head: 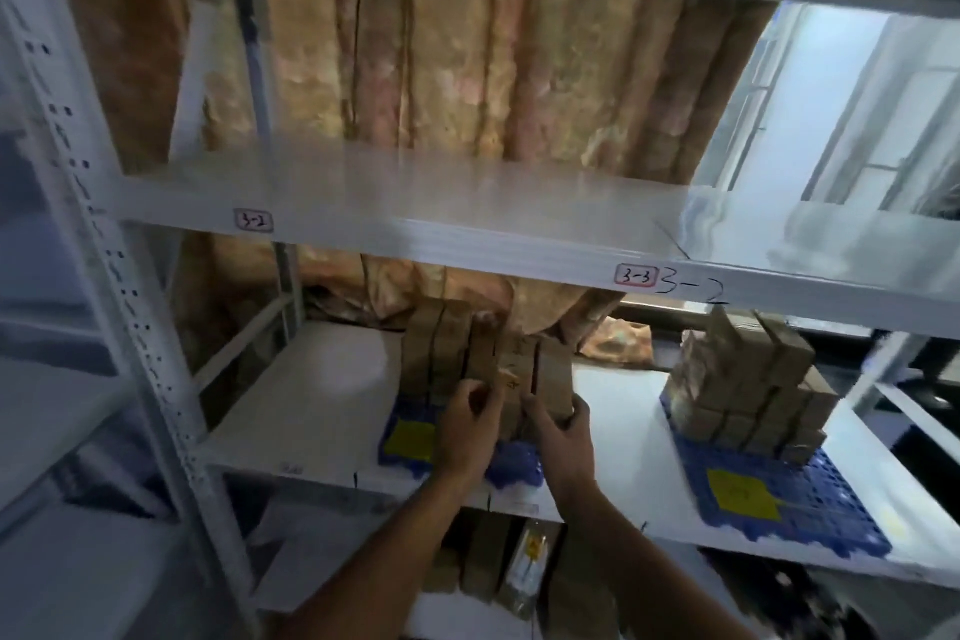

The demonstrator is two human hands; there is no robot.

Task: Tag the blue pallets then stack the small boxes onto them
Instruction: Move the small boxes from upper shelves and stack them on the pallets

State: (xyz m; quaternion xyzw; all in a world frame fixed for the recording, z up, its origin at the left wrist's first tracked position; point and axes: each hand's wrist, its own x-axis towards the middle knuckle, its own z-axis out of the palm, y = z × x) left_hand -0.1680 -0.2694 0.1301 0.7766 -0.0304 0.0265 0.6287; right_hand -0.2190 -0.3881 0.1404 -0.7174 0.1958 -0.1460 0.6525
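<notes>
boxes in hand: brown small boxes (pixel 488 359) standing upright in a tight row, centre of the frame, on the near blue pallet (pixel 511 465); both hands are at the front of that row.
left hand (pixel 467 424): fingers curled against the front of the row, thumb up; grip looks closed on a box edge, motion blur hides exactly which one.
right hand (pixel 563 437): grip wrapped round the lower corner of the rightmost box (pixel 553 374), fingers curled on its right side.
near pallet tag: yellow tag (pixel 410 439) lies flat on the pallet's left part, just left of the left hand.
second pallet (pixel 826 489): lower right of the frame, same shelf, well apart from the first; its own yellow tag (pixel 743 494) on the front part, a stepped stack of boxes (pixel 753 385) on the rear part.
shelf (pixel 311 395): white board, carries both pallets; bare white area left of the near pallet.
rack: upper shelf beam (pixel 415 229) crosses mid frame, labels "3-2" (pixel 253 221) and "3-3" (pixel 636 275), handwritten "3-2" beside the latter.
below: more brown boxes (pixel 480 566) on the shelf underneath, bottom centre.
background: crinkled tan sheeting (pixel 493 68) behind the rack, window (pixel 841 104) at upper right.
</notes>
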